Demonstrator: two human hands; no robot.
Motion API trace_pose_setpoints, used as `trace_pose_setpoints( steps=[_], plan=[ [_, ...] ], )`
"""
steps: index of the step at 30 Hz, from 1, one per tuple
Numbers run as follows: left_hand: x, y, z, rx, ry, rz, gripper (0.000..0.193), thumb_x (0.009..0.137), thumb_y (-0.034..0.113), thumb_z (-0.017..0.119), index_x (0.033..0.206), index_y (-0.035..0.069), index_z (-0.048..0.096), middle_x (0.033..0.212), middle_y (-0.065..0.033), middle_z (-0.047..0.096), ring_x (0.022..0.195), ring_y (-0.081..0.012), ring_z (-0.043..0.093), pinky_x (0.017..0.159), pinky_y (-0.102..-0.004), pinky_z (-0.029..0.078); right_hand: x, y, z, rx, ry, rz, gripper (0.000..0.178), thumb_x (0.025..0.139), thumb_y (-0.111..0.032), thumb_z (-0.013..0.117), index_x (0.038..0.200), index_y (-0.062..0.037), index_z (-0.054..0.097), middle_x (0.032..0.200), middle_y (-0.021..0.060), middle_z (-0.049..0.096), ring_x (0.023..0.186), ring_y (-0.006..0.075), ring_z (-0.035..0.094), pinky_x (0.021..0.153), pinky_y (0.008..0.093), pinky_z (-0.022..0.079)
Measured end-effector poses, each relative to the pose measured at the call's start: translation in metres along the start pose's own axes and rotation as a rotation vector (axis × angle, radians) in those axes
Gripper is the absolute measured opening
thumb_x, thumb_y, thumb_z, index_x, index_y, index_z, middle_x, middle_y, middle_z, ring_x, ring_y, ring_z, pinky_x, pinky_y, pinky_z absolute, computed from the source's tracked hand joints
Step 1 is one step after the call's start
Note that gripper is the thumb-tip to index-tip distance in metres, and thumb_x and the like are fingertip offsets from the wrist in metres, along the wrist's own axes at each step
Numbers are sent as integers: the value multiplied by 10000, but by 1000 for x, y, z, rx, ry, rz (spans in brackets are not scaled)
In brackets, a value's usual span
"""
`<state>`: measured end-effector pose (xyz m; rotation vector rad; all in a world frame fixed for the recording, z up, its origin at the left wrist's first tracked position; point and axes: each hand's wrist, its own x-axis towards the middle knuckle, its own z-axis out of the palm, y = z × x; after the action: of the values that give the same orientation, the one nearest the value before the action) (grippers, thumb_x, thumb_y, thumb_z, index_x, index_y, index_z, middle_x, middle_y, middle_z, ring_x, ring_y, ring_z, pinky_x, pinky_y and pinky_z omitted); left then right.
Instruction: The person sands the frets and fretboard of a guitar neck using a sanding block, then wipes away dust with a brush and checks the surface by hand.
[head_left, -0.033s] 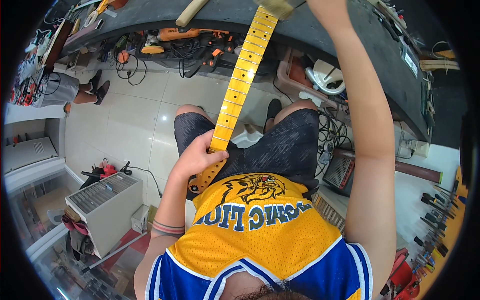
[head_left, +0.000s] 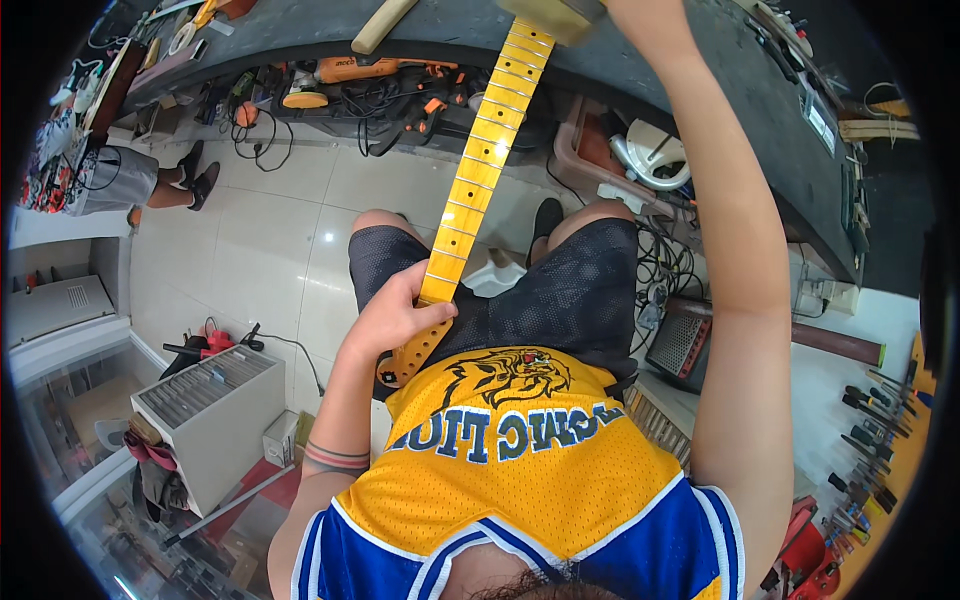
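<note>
A yellow maple guitar neck (head_left: 480,165) with metal frets and dark dot markers slants from my lap up to the workbench edge. My left hand (head_left: 408,318) is closed round it near the headstock (head_left: 415,352), thumb across the front. At the far end, a hammer (head_left: 565,18) with a blocky tan-grey head is over or against the last frets; whether it touches cannot be seen. My right hand (head_left: 645,20) is at the upper edge beside the hammer and appears to grip its handle, though the fingers are partly cut off.
A wooden handle (head_left: 384,25) lies on the dark workbench (head_left: 440,35). Below are an orange power tool (head_left: 350,68), cables and a pinkish plastic bin (head_left: 572,150). Another person's legs (head_left: 170,180) show at the left. A white cabinet (head_left: 215,420) stands lower left; hand tools hang at the right.
The hammer head has shifted slightly, looking larger and less blurred over the fret end. My right hand has moved a little up and left. My left hand and the neck look unmoved.
</note>
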<state>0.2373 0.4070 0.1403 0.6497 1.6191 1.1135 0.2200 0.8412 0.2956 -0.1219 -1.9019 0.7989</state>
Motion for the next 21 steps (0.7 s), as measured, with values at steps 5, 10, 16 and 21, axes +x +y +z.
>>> trace_pose_setpoints(
  steps=[5, 10, 16, 21],
  plan=[
    [-7, 3, 0, -3, 24, 2, 378, 929, 72, 804, 1269, 0, 658, 1057, -37, 737, 982, -132, 688, 918, -317, 566, 10, -19, -20, -659, -183, -159, 470, 1006, -284, 761, 1326, 34, 629, 1024, 295, 754, 981, 506, 730, 816, 532, 582],
    [-5, -1, -1, -32, 0, -18, 389, 930, 73, 806, 1279, 1, 652, 1066, -39, 737, 987, -133, 681, 923, -316, 560, 10, 5, 8, -105, -34, -59, 424, 1016, -268, 758, 1319, 0, 629, 1045, 298, 754, 981, 512, 728, 817, 515, 584],
    [-9, 1, -2, 47, 11, 25, 323, 960, 84, 768, 1238, 11, 619, 1020, -66, 786, 979, -163, 762, 934, -331, 597, 22, -6, -16, -754, -170, -136, 358, 1023, -254, 747, 1228, 13, 623, 1024, 287, 754, 1000, 458, 749, 846, 480, 583],
    [-7, 0, -3, 41, -24, 23, 328, 963, 83, 769, 1246, 14, 615, 1022, -67, 783, 982, -164, 761, 934, -336, 596, 25, 24, -6, -260, -54, 44, 406, 1013, -261, 758, 1247, 38, 616, 1095, 310, 750, 1054, 486, 733, 901, 498, 573]
  ],
)
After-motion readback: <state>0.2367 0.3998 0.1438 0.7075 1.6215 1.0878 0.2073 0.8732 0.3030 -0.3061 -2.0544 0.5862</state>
